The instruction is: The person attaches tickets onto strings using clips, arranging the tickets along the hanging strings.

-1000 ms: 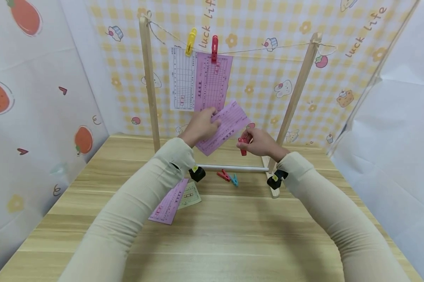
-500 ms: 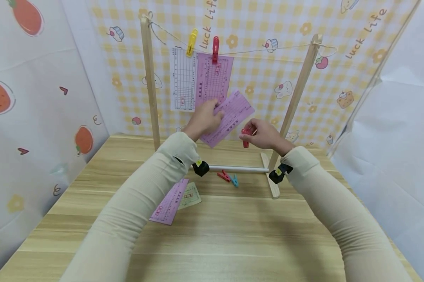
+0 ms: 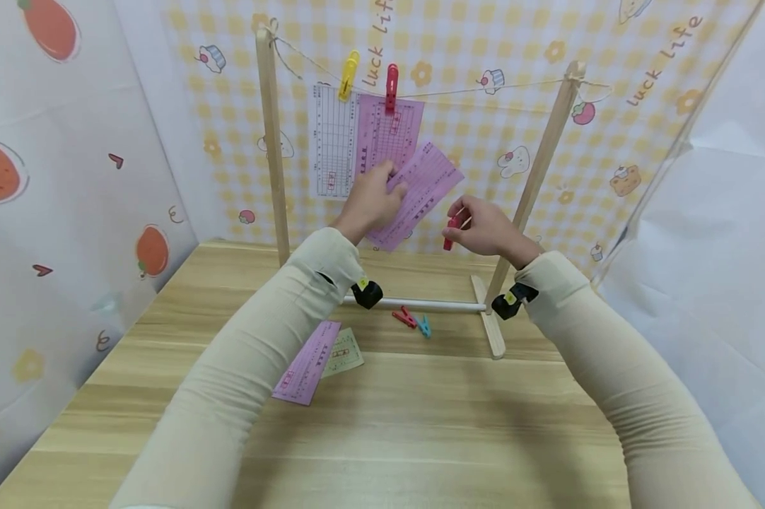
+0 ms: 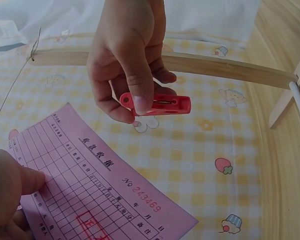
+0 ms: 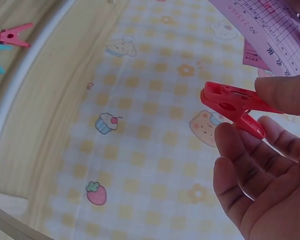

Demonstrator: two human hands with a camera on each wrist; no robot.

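The left hand (image 3: 371, 201) pinches a pink slip (image 3: 428, 184) between thumb and fingers. In the head view, the slip leans up toward one o'clock, in front of a pink sheet (image 3: 398, 129) hanging on a string (image 3: 478, 90). It may be touching that sheet, but I can't tell. A red clip (image 3: 392, 85) holds that sheet; a yellow clip (image 3: 348, 76) grips a white sheet (image 3: 333, 141), at eleven o'clock from the left hand. Just past three o'clock, the right hand (image 3: 487, 227) pinches a red peg (image 5: 225, 102), near the slip but not touching it. On the table (image 3: 446, 438), at five o'clock, lie another red peg (image 3: 409, 319) and a blue peg (image 3: 424, 327). At seven o'clock, a flat pink paper (image 3: 309, 360) partly covers a pale green paper (image 3: 346, 353).
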